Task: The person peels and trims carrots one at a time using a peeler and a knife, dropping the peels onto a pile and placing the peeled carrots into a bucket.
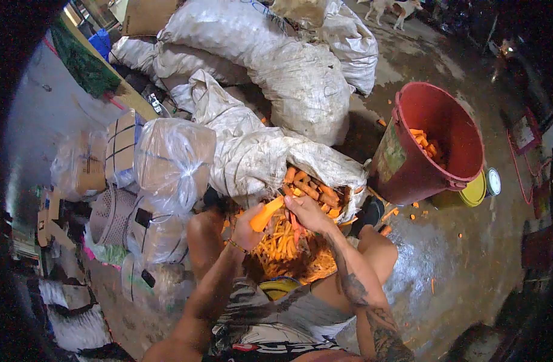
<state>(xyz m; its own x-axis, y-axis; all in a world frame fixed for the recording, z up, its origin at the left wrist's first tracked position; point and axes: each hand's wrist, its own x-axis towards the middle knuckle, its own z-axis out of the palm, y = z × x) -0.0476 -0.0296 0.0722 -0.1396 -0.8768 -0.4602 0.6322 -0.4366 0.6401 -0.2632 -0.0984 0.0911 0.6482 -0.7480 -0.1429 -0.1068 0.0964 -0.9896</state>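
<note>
My left hand (248,231) is wrapped round a peeled orange carrot (267,213) that points up and to the right. Close beside its far end is my right hand (306,212), its fingers closed on something I cannot make out. Beneath both hands lies a heap of orange peelings and peeled carrots (282,244), between my knees. Just beyond them, unpeeled carrots (306,186) spill from the mouth of a white woven sack (252,151). Part of a yellow container (279,288) shows below the heap.
A red bucket (403,145) holding orange pieces stands at the right, by a yellow bucket (471,192). Full white sacks (300,84) are piled ahead. Plastic-wrapped boxes (171,160) and a woven basket (111,212) stand at the left. A dog (403,8) is at the far top.
</note>
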